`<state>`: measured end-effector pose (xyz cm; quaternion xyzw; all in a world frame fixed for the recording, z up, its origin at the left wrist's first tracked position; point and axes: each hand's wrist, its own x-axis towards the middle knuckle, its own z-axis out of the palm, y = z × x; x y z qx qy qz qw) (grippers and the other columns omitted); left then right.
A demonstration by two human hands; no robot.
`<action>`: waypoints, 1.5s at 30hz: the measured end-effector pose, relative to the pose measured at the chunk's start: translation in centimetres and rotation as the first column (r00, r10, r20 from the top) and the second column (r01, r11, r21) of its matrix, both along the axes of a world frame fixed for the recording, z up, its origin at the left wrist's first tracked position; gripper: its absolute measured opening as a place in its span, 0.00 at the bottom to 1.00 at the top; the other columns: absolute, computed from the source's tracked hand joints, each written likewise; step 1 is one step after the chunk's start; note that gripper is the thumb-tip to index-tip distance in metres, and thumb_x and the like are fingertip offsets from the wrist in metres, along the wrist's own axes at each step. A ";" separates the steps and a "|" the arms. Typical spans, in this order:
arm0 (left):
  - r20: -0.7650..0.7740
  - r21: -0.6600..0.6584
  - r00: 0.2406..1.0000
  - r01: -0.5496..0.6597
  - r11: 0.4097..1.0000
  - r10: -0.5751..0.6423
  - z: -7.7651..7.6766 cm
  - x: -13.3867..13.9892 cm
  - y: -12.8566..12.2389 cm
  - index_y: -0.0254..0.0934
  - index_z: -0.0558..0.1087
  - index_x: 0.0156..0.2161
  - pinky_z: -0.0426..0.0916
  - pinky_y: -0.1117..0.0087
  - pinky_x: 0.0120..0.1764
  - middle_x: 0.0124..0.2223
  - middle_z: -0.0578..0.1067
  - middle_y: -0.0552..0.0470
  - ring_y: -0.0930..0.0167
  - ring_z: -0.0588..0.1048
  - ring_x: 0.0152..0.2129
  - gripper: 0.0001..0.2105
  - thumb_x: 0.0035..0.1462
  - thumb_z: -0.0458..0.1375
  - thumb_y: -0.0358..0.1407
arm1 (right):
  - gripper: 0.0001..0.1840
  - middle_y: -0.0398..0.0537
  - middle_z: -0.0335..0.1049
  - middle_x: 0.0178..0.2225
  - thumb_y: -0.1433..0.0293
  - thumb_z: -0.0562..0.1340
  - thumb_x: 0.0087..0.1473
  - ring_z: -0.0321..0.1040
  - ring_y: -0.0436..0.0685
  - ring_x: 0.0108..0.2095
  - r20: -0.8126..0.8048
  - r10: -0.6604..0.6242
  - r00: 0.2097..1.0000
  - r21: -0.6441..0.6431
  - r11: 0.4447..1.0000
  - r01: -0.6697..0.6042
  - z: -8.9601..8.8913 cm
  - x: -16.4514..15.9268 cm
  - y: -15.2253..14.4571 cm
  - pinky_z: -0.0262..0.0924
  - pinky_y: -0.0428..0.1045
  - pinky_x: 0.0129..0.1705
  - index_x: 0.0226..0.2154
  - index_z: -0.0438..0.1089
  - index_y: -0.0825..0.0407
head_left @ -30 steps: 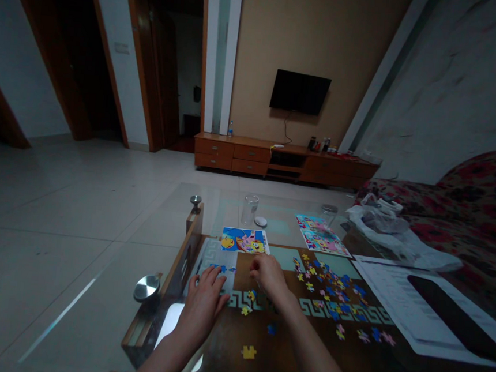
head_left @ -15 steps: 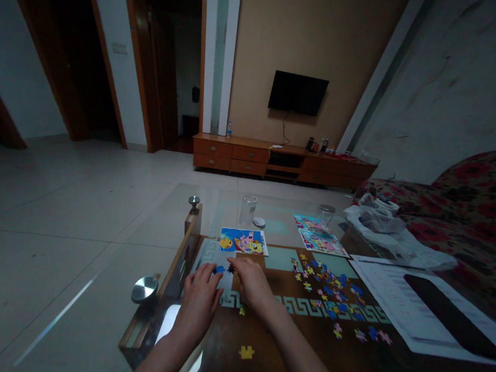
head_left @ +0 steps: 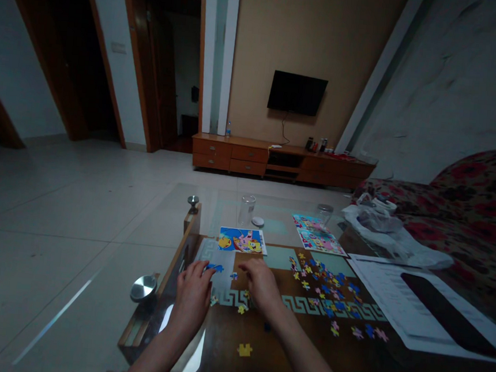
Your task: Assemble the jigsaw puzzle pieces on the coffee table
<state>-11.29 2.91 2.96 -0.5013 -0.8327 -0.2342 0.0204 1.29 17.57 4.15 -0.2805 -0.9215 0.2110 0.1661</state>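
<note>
My left hand (head_left: pixel 194 290) rests on the glass table, with its thumb and fingertips closed at the left end of blue puzzle pieces (head_left: pixel 216 268). A little to the right lies a small blue and pale puzzle piece (head_left: pixel 233 276), apart from those. My right hand (head_left: pixel 262 283) hovers just right of that piece, fingers bent and apart, and I see nothing in it. Beyond both hands is a cartoon picture card (head_left: pixel 243 241). Yellow puzzle pieces (head_left: pixel 244 349) lie nearer to me, between my forearms.
Many loose puzzle pieces (head_left: pixel 328 285) are scattered to the right. Past them lie papers (head_left: pixel 378 284) with a black phone-like slab (head_left: pixel 447 313). A glass jar (head_left: pixel 247 209), its lid (head_left: pixel 257 222), more picture cards (head_left: pixel 319 235) and a plastic bag (head_left: pixel 394 233) stand farther back.
My hands have drawn apart: the left a little left, the right a little right. The small piece between them, partly covered before, now shows fully.
</note>
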 end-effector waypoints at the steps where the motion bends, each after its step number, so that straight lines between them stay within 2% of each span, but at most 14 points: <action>1: 0.000 0.006 1.000 -0.016 1.000 0.016 -0.1 -0.3 -0.1 0.37 0.72 0.49 0.59 0.55 0.52 0.55 0.69 0.43 0.60 0.63 0.55 0.20 0.54 0.47 0.22 | 0.22 0.53 0.74 0.41 0.82 0.52 0.51 0.66 0.59 0.45 0.013 -0.017 1.000 0.016 1.000 0.017 0.1 0.1 0.2 0.58 0.48 0.48 0.41 0.76 0.54; 8: 0.052 0.027 0.988 -0.147 0.989 0.145 0.2 -3.3 -1.5 0.37 0.73 0.47 0.61 0.56 0.49 0.51 0.71 0.44 0.60 0.65 0.51 0.18 0.56 0.47 0.23 | 0.22 0.55 0.74 0.43 0.83 0.52 0.49 0.65 0.61 0.47 0.107 -0.172 0.979 0.055 0.984 0.167 0.6 1.7 2.1 0.57 0.50 0.51 0.40 0.77 0.56; 10: 0.075 0.029 0.979 -0.193 0.981 0.191 0.6 -4.0 -2.2 0.37 0.73 0.46 0.61 0.58 0.48 0.50 0.72 0.44 0.61 0.66 0.49 0.17 0.56 0.47 0.24 | 0.22 0.55 0.74 0.43 0.82 0.51 0.50 0.65 0.61 0.47 0.092 -0.168 0.982 0.053 0.985 0.163 0.5 2.0 2.1 0.58 0.52 0.51 0.40 0.76 0.57; 12: 0.091 0.042 0.968 -0.237 0.971 0.232 0.9 -4.4 -3.0 0.37 0.73 0.46 0.61 0.59 0.48 0.48 0.73 0.45 0.61 0.66 0.49 0.16 0.57 0.47 0.24 | 0.23 0.55 0.74 0.44 0.82 0.51 0.49 0.66 0.60 0.47 0.045 -0.086 0.995 0.045 0.995 0.084 0.4 2.1 1.5 0.58 0.52 0.52 0.42 0.76 0.56; 14: 0.095 0.072 0.962 -0.261 0.963 0.254 1.2 -4.6 -4.0 0.37 0.72 0.46 0.62 0.59 0.47 0.48 0.73 0.45 0.62 0.67 0.49 0.16 0.57 0.47 0.26 | 0.27 0.54 0.72 0.49 0.83 0.50 0.48 0.66 0.59 0.51 0.002 0.064 0.998 0.039 0.997 -0.064 0.2 2.1 0.4 0.57 0.52 0.55 0.46 0.74 0.54; 17: 0.098 0.103 0.959 -0.276 0.956 0.267 1.4 -4.4 -5.6 0.37 0.72 0.46 0.63 0.59 0.47 0.48 0.73 0.45 0.61 0.68 0.49 0.15 0.58 0.47 0.28 | 0.30 0.52 0.65 0.57 0.82 0.50 0.50 0.59 0.58 0.58 0.036 0.240 0.970 0.012 0.971 -0.241 0.0 2.1 -1.4 0.52 0.55 0.60 0.53 0.68 0.53; 22: 0.093 0.095 0.956 -0.285 0.954 0.277 1.0 -3.3 -6.8 0.38 0.72 0.47 0.63 0.58 0.48 0.50 0.73 0.46 0.62 0.68 0.50 0.15 0.59 0.47 0.30 | 0.26 0.56 0.60 0.60 0.80 0.49 0.57 0.57 0.59 0.60 0.142 0.276 0.950 -0.036 0.961 -0.274 0.0 2.8 -4.0 0.50 0.56 0.62 0.56 0.66 0.55; 26: 0.054 0.084 0.964 -0.262 0.961 0.259 -0.1 -2.2 -6.6 0.39 0.73 0.47 0.63 0.58 0.49 0.51 0.73 0.46 0.62 0.68 0.51 0.15 0.59 0.47 0.31 | 0.26 0.52 0.61 0.60 0.80 0.49 0.57 0.57 0.58 0.60 0.145 0.299 0.943 -0.049 0.954 -0.295 0.1 3.9 -5.1 0.49 0.55 0.63 0.55 0.67 0.52; 29: 0.033 0.071 0.966 -0.259 0.963 0.257 -0.9 -1.7 -6.5 0.38 0.73 0.47 0.63 0.57 0.50 0.52 0.73 0.44 0.61 0.68 0.52 0.16 0.58 0.47 0.31 | 0.28 0.52 0.59 0.61 0.80 0.49 0.56 0.56 0.58 0.61 0.147 0.227 0.963 -0.041 0.974 -0.223 0.6 4.4 -4.3 0.48 0.55 0.63 0.57 0.66 0.52; 33: 0.016 0.034 0.959 -0.284 0.958 0.284 -1.2 -1.0 -7.2 0.39 0.74 0.47 0.63 0.56 0.50 0.52 0.74 0.45 0.61 0.68 0.52 0.16 0.57 0.49 0.30 | 0.30 0.58 0.57 0.61 0.83 0.49 0.52 0.54 0.59 0.62 0.194 0.096 0.976 -0.016 0.995 -0.095 1.5 4.5 -2.3 0.48 0.55 0.63 0.57 0.64 0.59; 37: -0.011 0.031 0.972 -0.232 0.972 0.233 -1.4 0.4 -8.2 0.39 0.75 0.44 0.64 0.58 0.49 0.49 0.74 0.46 0.62 0.69 0.50 0.15 0.57 0.49 0.29 | 0.29 0.57 0.60 0.59 0.82 0.49 0.52 0.57 0.60 0.60 0.190 0.119 0.975 -0.019 0.993 -0.118 1.3 5.1 -2.6 0.50 0.55 0.62 0.55 0.67 0.58; 41: -0.074 0.050 0.980 -0.180 0.982 0.183 -2.4 1.6 -8.8 0.41 0.74 0.47 0.65 0.56 0.48 0.52 0.74 0.46 0.61 0.69 0.52 0.16 0.57 0.50 0.29 | 0.30 0.55 0.62 0.59 0.81 0.48 0.51 0.59 0.59 0.59 0.177 0.144 0.973 -0.061 0.989 -0.136 1.4 6.8 -3.1 0.52 0.55 0.61 0.55 0.67 0.56; 45: -0.166 -0.008 0.977 -0.134 0.991 0.131 -3.2 2.8 -8.2 0.40 0.71 0.53 0.63 0.55 0.52 0.57 0.71 0.45 0.60 0.66 0.56 0.18 0.57 0.54 0.33 | 0.33 0.54 0.57 0.61 0.82 0.47 0.49 0.56 0.58 0.61 0.199 0.022 0.980 -0.019 1.000 -0.018 2.2 8.2 -1.8 0.50 0.54 0.62 0.58 0.64 0.57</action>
